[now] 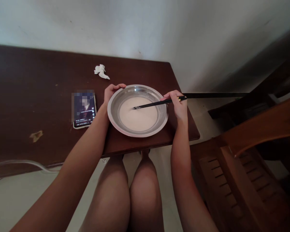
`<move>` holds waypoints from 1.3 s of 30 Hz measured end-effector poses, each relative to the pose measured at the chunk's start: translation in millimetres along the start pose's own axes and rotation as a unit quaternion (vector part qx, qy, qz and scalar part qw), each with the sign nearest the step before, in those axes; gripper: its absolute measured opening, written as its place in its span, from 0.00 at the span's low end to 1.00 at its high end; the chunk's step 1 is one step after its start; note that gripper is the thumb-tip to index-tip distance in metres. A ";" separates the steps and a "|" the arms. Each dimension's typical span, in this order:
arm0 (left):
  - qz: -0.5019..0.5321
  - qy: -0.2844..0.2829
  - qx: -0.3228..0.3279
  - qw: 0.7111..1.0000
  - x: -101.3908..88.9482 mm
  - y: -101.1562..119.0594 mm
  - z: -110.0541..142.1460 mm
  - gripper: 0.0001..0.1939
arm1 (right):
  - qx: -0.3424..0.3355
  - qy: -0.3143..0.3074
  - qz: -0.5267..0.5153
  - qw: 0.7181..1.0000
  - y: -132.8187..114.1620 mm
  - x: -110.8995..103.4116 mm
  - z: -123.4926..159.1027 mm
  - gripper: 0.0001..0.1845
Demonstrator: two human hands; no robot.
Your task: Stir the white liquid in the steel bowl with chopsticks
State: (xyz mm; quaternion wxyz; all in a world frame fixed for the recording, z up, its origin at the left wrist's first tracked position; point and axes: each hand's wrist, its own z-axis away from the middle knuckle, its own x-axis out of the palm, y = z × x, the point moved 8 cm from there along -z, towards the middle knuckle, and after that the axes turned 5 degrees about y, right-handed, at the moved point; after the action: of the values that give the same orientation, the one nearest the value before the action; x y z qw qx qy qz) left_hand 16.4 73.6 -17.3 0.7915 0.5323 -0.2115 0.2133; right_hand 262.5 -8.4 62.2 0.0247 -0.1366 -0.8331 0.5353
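Observation:
A wide steel bowl stands near the front right corner of a dark wooden table. It holds a pale, creamy white liquid. My left hand grips the bowl's left rim, fingers curled over the edge. At the bowl's right side, my right hand is closed on black chopsticks. Their tips reach down into the liquid near the bowl's middle.
A phone with a lit screen lies on the table just left of the bowl. A crumpled white tissue rests near the wall. A wooden chair stands to the right. A cable hangs along the table's front left edge.

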 end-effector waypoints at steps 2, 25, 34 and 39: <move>0.002 -0.001 -0.001 1.000 0.2 0.1 0.5 0.13 | -0.004 0.049 -0.012 0.999 2.5 -9.4 -1.8 0.18; -0.006 0.008 -0.004 1.000 0.4 0.4 0.9 0.14 | -0.012 0.040 0.031 0.999 -2.8 -7.0 -1.2 0.20; -0.010 0.004 -0.006 1.000 0.3 -0.7 0.0 0.14 | 0.003 -0.028 0.006 1.000 -0.7 4.7 2.1 0.19; -0.015 0.010 -0.006 1.000 -0.3 -0.1 1.1 0.14 | -0.003 0.066 0.002 0.998 2.5 -12.5 -2.1 0.20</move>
State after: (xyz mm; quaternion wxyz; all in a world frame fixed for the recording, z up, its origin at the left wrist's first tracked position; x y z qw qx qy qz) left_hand 16.1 72.5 -17.2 0.7999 0.5286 -0.1967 0.2053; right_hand 275.5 -8.7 62.1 0.0785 -0.1732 -0.8309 0.5229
